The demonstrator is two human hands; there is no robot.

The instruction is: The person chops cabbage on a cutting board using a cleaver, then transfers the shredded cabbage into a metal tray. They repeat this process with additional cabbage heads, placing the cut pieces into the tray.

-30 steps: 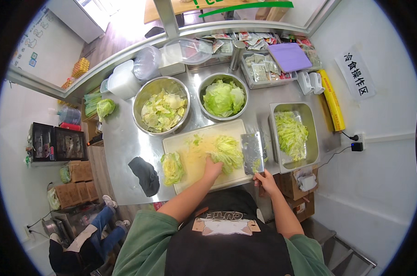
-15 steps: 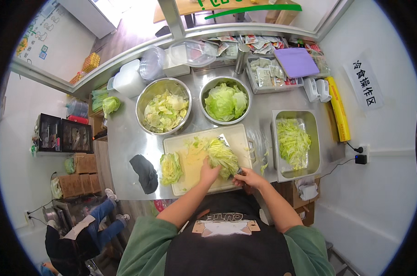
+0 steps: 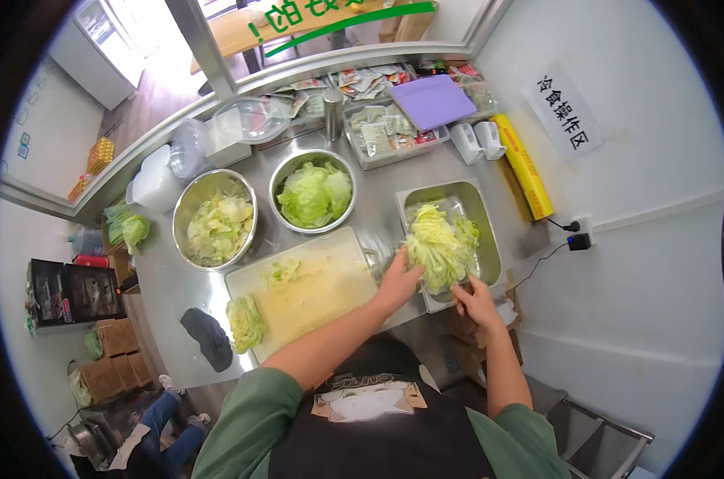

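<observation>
A heap of shredded lettuce [image 3: 437, 246] is held over the deep steel pan [image 3: 491, 254] at the right, above other shreds inside. My left hand [image 3: 400, 284] presses its fingers against the heap's left side. At the near edge, my right hand [image 3: 478, 305] is closed on the knife handle; the blade is hidden beneath the lettuce. To the left lies a cream cutting board [image 3: 330, 283] with a few lettuce scraps [image 3: 284, 271]. A cut lettuce piece [image 3: 245, 322] rests at the board's left edge.
Behind the board stand a steel bowl of lettuce pieces [image 3: 253, 209] and another of whole leaves [image 3: 354, 191]. A black cloth [image 3: 207, 338] lies at left. Packets fill a plastic bin [image 3: 370, 160] under a purple lid [image 3: 434, 102]. A yellow box [image 3: 523, 166] lines the right wall.
Both hands have carried the shredded lettuce from the board rightward to above the steel pan. The whole view has shifted to the right, and the knife blade no longer shows.
</observation>
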